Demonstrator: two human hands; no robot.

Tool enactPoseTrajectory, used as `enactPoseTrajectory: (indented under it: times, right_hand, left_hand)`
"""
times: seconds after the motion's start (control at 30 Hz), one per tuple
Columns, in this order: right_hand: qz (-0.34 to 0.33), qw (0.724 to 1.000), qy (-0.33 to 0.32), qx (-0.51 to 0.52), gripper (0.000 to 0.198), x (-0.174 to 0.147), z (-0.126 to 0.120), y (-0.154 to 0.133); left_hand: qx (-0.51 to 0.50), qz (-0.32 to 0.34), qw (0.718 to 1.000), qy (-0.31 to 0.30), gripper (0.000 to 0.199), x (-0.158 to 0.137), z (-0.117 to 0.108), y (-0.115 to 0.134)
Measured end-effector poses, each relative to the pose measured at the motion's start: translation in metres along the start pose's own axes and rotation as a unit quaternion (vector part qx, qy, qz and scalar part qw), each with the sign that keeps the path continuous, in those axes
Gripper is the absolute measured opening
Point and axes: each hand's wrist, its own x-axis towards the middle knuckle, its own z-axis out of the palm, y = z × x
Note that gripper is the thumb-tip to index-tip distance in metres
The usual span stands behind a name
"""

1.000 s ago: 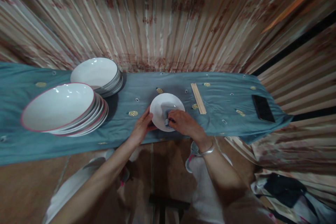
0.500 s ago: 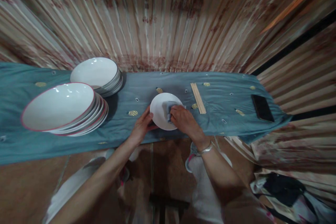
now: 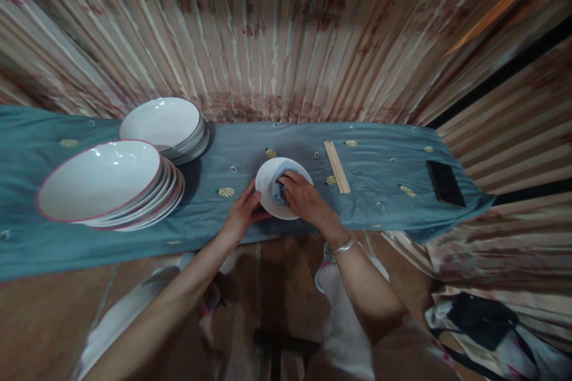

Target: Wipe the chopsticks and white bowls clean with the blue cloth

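A small white bowl [image 3: 264,177] is near the front edge of the cloth-covered table, at the middle of the view. My left hand [image 3: 243,208] grips its left rim, thumb at the edge and fingers partly hidden under it. Inside the bowl, my right hand [image 3: 302,193] is closed on a light blue cloth [image 3: 279,184] pressed against the inner surface. Just right of the bowl lie several wooden chopsticks [image 3: 337,166], side by side.
On the left stand a stack of red-rimmed bowls [image 3: 100,181] and, behind it, a stack of dark-rimmed bowls [image 3: 161,125]. A black phone [image 3: 445,183] lies toward the right end of the blue tablecloth [image 3: 379,149]. A pleated curtain [image 3: 277,41] hangs behind.
My right hand and the cloth have shifted left, from the bowl's right side to its middle. My left hand keeps its hold on the rim.
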Motion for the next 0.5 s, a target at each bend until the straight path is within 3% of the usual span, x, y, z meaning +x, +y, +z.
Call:
enactPoseTrajectory:
  times: [0.2, 0.5]
  right_hand:
    - [-0.006, 0.998, 0.016, 0.067, 0.043, 0.006, 0.010, 0.003]
    - [-0.052, 0.981, 0.002, 0.188, 0.038, 0.014, 0.017, 0.004]
  left_hand:
    - [-0.006, -0.006, 1.000, 0.007, 0.072, 0.001, 0.000, -0.001]
    - [-0.018, -0.011, 1.000, 0.015, 0.070, 0.000, 0.002, 0.001]
